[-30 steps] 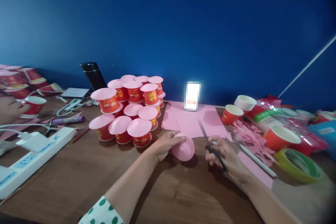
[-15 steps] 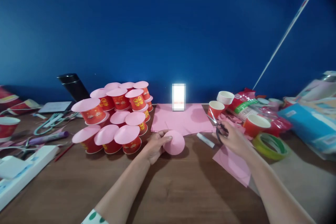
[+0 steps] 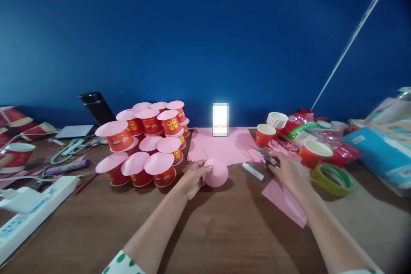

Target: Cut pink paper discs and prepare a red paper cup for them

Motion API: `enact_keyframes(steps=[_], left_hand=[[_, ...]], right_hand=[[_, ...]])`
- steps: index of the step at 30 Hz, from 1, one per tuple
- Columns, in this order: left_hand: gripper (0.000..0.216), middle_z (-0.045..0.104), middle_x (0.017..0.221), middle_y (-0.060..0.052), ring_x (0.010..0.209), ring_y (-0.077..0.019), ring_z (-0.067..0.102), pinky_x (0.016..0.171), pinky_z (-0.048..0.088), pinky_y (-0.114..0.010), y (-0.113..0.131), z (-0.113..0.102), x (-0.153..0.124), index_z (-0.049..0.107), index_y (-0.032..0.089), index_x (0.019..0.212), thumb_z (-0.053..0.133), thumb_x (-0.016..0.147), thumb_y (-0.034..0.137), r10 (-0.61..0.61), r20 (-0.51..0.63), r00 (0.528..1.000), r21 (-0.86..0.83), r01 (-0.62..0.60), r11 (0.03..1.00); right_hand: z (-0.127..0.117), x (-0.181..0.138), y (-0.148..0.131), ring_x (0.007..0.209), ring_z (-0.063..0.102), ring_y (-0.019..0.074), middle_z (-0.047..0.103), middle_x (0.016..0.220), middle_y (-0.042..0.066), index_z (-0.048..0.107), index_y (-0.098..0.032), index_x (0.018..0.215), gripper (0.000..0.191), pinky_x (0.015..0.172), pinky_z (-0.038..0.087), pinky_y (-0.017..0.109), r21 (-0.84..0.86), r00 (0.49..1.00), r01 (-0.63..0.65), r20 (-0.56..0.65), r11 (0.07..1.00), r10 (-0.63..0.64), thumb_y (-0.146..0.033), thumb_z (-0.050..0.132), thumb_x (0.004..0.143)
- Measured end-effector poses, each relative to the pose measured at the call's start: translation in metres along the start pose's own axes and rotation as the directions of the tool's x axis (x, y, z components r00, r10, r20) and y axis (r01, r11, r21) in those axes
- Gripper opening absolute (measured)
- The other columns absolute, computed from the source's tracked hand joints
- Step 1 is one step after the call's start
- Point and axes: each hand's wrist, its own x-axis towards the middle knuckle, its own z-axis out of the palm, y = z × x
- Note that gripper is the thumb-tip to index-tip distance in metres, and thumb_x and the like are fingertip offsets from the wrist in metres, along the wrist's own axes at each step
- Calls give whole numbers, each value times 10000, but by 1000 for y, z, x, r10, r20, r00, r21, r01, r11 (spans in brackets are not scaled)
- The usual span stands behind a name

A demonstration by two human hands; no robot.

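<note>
My left hand (image 3: 195, 178) pinches a pink paper circle (image 3: 217, 173) by its left edge, thumb on top, just above the brown table. In my right hand (image 3: 290, 172) are the scissors (image 3: 271, 161), their blades pointing up and left toward the pink paper sheets (image 3: 221, 145). Between the hands lies a white glue stick (image 3: 253, 171). Beneath my right hand rests a pink paper piece (image 3: 284, 203) with curved lines on it. To the left, red paper cups (image 3: 170, 125) are stacked in tiers with pink paper circles on top.
A blurred bright upright rectangle (image 3: 220, 120) stands by the blue wall. At right are red cups (image 3: 316, 153), a green-yellow tape roll (image 3: 333, 179) and a blue package (image 3: 369, 150). Leftward lie a power strip (image 3: 41, 205) and a black bottle (image 3: 96, 107). Another person's fingers (image 3: 4, 159) touch a cup.
The scissors have dipped lower in my right hand, their blades closer to the table. My left hand keeps its hold on the paper circle. The view has shifted slightly; fingers appear at the left edge.
</note>
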Motion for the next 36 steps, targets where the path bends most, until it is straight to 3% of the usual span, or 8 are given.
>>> enact_keyframes(steps=[4, 9, 12, 17, 21, 25, 30, 36], left_hand=[[294, 664, 754, -69, 589, -112, 570, 540, 458, -222, -1, 1, -1, 644, 101, 891, 731, 658, 257, 17, 15, 1000, -3, -17, 1000], [325, 671, 774, -83, 595, -117, 575, 534, 461, -221, 1, 1, -2, 646, 93, 931, 728, 663, 259, 21, 15, 1000, 11, -21, 1000], [335, 676, 785, -87, 608, -120, 583, 551, 469, -222, 1, 1, -2, 648, 93, 947, 726, 668, 260, 21, 16, 1000, 12, -22, 1000], [340, 679, 793, -94, 603, -124, 587, 550, 474, -231, -1, -1, -1, 644, 93, 964, 717, 681, 268, 13, 21, 1000, 13, -13, 1000], [352, 679, 804, -97, 608, -127, 592, 545, 472, -227, -2, -1, 0, 644, 93, 967, 725, 673, 268, 14, 26, 1000, 6, -14, 1000], [356, 682, 810, -94, 622, -133, 604, 568, 484, -235, -3, -1, 0, 645, 99, 972, 726, 671, 271, 26, 39, 999, -7, -25, 1000], [332, 684, 820, -99, 664, -137, 612, 607, 489, -234, -3, -2, 0, 653, 93, 955, 728, 673, 251, 41, 42, 998, -23, -40, 999], [328, 685, 822, -95, 632, -129, 600, 576, 485, -231, -3, -4, 0, 652, 104, 962, 721, 682, 258, 25, 29, 999, -9, -24, 1000]], right_hand=[[2, 5, 8, 918, 631, 317, 696, 1030, 91, 605, -236, 1123, 393, 632, 442, 342, 76, 1000, 12, 8, 997, -12, -404, 554, 771], [7, 8, 10, 927, 635, 271, 686, 1059, 89, 578, -192, 1154, 430, 710, 462, 322, 222, 992, 124, -15, 967, -124, -332, 585, 747], [6, 6, 8, 916, 640, 274, 688, 1056, 82, 567, -201, 1118, 404, 696, 463, 329, 209, 993, 89, -100, 974, -69, -324, 600, 735], [3, 5, 11, 831, 668, 245, 737, 847, 25, 608, -243, 944, 220, 641, 469, 306, 283, 983, -5, -173, 959, 57, -350, 590, 753], [4, 8, 20, 809, 667, 239, 736, 818, 39, 674, -237, 819, 143, 664, 476, 306, 260, 984, 35, -180, 965, 13, -329, 611, 729], [1, 10, 25, 805, 662, 230, 734, 835, 35, 713, -241, 845, 177, 659, 469, 292, 253, 990, 89, -130, 963, -57, -320, 598, 736], [-9, 8, 27, 773, 636, 260, 721, 814, 50, 697, -260, 901, 245, 577, 410, 302, 47, 988, -23, -149, 999, 30, -414, 575, 755], [-6, 9, 33, 691, 634, 211, 704, 753, 20, 644, -245, 791, 131, 499, 321, 257, 18, 997, -34, -64, 999, 35, -347, 567, 763]])
